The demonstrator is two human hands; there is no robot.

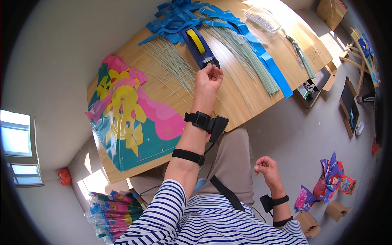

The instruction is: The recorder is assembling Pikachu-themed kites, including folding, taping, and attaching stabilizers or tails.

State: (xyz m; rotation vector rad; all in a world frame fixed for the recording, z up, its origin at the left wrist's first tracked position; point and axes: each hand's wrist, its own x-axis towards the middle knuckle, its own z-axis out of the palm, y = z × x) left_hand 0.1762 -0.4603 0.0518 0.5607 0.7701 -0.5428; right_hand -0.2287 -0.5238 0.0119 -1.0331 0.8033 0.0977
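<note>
My left hand [209,76] reaches up over the table, its fingers curled together at the cutter end of a dark blue tape dispenser [190,45]. Whether a piece of tape is between those fingertips cannot be made out. A yellow roll of tape [195,41] sits in the dispenser. Off to the right, beyond the table edge, my right hand [267,168] is raised with thumb and fingers pinched; anything in them is too small to see. Left of my left arm lies a glossy kite-like sheet [161,116] in pink, teal and yellow, with a thin pale rod [157,155] along its lower part.
Pale thin sticks [173,61] lie loose beside the dispenser, and a thick bundle [257,75] lies farther right. Blue ribbon [175,18] heaps at the back. A clear tray [263,19] and pliers [295,43] rest at right. Folded colourful sheets [116,212] hang lower left; cardboard boxes [308,224] stand on the floor.
</note>
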